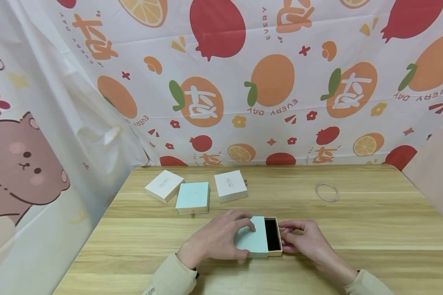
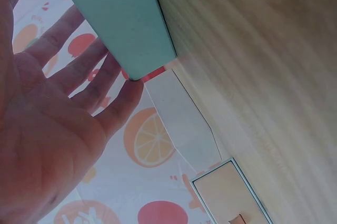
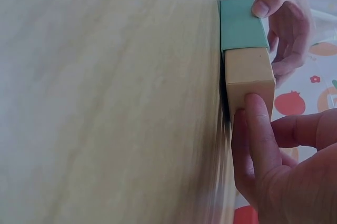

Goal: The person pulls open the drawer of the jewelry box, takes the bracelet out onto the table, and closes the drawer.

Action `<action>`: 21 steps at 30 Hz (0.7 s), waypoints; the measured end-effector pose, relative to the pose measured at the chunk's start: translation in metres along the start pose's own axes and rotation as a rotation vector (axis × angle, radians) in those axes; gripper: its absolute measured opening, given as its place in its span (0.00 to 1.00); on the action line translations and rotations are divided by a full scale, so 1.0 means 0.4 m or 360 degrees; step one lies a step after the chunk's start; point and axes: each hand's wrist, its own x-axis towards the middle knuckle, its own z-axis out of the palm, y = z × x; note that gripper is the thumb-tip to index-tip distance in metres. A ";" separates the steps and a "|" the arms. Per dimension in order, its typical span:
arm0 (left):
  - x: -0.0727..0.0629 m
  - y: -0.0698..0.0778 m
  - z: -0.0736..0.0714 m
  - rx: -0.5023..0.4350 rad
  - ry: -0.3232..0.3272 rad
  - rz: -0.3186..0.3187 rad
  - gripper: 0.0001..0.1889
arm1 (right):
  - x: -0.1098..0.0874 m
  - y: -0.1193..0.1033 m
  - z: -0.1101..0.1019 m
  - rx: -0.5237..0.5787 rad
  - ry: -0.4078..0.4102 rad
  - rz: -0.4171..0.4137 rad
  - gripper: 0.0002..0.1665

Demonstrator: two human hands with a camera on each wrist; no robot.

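A mint-green drawer box (image 1: 259,241) lies on the table in front of me, its cream inner drawer (image 1: 275,253) slid partly out to the right and showing a black lining. My left hand (image 1: 221,235) grips the mint sleeve, thumb along the near side and fingers over the top and far edge. At the drawer's right end, my right hand (image 1: 308,241) has its thumb and fingers pinched together. In the right wrist view a fingertip lies against the cream end face (image 3: 250,87); any pull tab there is hidden by the fingers.
Behind the left hand stand a second mint box (image 1: 192,196) and two white boxes, one at the left (image 1: 165,184) and one farther right (image 1: 230,184). A clear ring (image 1: 326,200) lies at the right back. A printed curtain (image 1: 221,102) hangs behind the wooden table (image 1: 373,237).
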 end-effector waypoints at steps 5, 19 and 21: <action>0.001 -0.002 0.002 0.0012 0.0012 0.0014 0.26 | 0.001 0.000 0.003 0.0008 0.0005 0.0015 0.23; 0.001 -0.001 -0.003 -0.0004 -0.0002 -0.0005 0.26 | 0.000 -0.004 0.011 0.0041 0.0021 0.0022 0.24; 0.001 -0.001 -0.003 -0.0006 -0.0005 -0.0006 0.26 | -0.001 -0.004 0.012 0.0038 0.0016 0.0014 0.24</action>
